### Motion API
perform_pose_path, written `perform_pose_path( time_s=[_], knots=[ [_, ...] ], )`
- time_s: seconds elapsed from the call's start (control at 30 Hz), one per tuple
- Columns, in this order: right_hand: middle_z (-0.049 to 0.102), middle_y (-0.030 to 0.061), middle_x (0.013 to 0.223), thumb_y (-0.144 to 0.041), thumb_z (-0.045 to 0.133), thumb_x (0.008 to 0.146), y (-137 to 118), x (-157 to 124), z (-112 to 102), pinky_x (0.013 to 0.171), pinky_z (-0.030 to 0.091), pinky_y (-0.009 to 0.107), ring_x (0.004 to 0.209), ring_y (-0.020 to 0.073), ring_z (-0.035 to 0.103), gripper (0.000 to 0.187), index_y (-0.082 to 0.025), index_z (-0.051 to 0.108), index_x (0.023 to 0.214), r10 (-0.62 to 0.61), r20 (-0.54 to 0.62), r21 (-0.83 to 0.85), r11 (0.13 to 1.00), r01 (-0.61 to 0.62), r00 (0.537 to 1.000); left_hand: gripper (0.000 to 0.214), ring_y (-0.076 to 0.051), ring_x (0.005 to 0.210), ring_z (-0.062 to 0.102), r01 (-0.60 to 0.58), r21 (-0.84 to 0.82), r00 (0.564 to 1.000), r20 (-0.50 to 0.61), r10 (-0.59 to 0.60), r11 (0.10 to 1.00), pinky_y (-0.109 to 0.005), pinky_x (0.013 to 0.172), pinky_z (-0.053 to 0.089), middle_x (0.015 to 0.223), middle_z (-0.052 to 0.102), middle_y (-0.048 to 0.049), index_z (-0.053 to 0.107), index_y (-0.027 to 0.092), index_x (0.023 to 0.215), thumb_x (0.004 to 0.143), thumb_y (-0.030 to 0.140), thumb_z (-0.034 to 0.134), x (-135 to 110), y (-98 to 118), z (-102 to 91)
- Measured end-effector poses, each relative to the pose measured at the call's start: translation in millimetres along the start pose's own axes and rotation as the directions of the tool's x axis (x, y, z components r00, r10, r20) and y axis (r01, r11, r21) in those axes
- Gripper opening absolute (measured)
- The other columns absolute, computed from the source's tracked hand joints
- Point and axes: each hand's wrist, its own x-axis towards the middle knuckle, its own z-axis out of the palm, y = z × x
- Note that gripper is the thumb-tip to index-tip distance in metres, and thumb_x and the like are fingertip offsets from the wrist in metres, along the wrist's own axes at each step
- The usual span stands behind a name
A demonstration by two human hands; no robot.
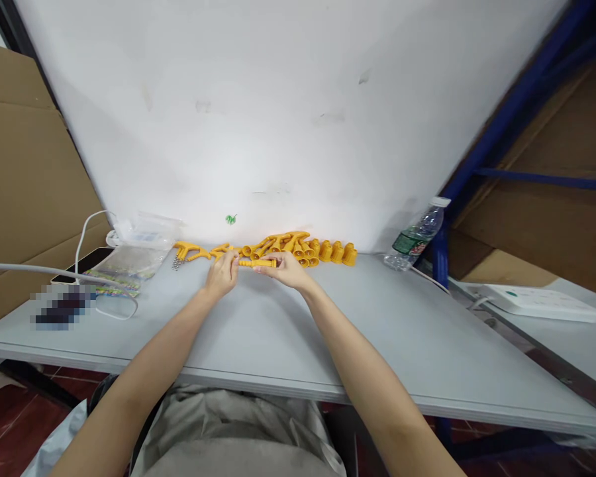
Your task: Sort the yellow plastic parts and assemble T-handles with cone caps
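Observation:
Between my two hands lies a yellow plastic piece [263, 263], held level just above the table, with a ribbed narrow part on the left and a wider part on the right. My left hand [222, 273] pinches its left end. The fingers of my right hand [287, 270] close around its right end. Just behind are yellow branched plastic parts [197, 252], a cluster of yellow cone-shaped pieces [278, 244] with open ends, and a few yellow cups [349, 254] in a row. Small silvery metal pieces [177, 262] lie at the left.
On the grey table [258, 331], a phone [87, 263], clear plastic bags [134, 258] and a white cable [40, 268] lie left. A plastic bottle [417, 235] leans at the right, near a white power strip [541, 303]. A white panel [278, 132] stands behind.

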Motion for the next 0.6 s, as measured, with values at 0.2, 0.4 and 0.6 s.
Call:
perform_pose_path(
  time_s=[0.2, 0.4, 0.6],
  knots=[
    [0.050, -0.0033, 0.050, -0.044, 0.077, 0.064, -6, -2, 0, 0.051, 0.035, 0.026, 0.051, 0.0104, 0.043, 0.031, -0.016, 0.066, 0.061, 0.077, -0.001, 0.084, 0.993, -0.077, 0.997, 0.041, -0.020, 0.084, 0.063, 0.000, 0.008, 1.000, -0.009, 0.000, 1.000, -0.031, 0.075, 0.047, 0.090, 0.064, -0.0091, 0.054, 0.020, 0.097, 0.099, 0.044, 0.020, -1, -1, 1.3],
    [0.055, -0.0032, 0.058, -0.045, 0.077, 0.061, -2, 1, 7, 0.055, 0.040, 0.026, 0.056, 0.0108, 0.048, 0.032, -0.017, 0.067, 0.068, 0.077, -0.038, 0.169, 0.983, -0.069, 0.996, 0.042, -0.020, 0.092, 0.063, 0.051, 0.022, 0.999, 0.017, -0.051, 0.998, -0.031, 0.078, 0.049, 0.098, 0.065, -0.0107, 0.056, 0.020, 0.102, 0.100, 0.042, 0.022, 2, -1, -1.5],
    [0.057, -0.0025, 0.059, -0.042, 0.071, 0.067, 11, 4, 10, 0.057, 0.046, 0.027, 0.056, 0.0119, 0.052, 0.028, -0.017, 0.068, 0.079, 0.123, -0.018, 0.255, 0.960, -0.115, 0.992, 0.048, -0.021, 0.099, 0.061, 0.130, -0.054, 0.991, -0.021, -0.131, 0.990, -0.036, 0.086, 0.049, 0.119, 0.059, -0.0136, 0.045, 0.020, 0.131, 0.097, 0.051, 0.029, 6, -8, -5.9]
  ],
)
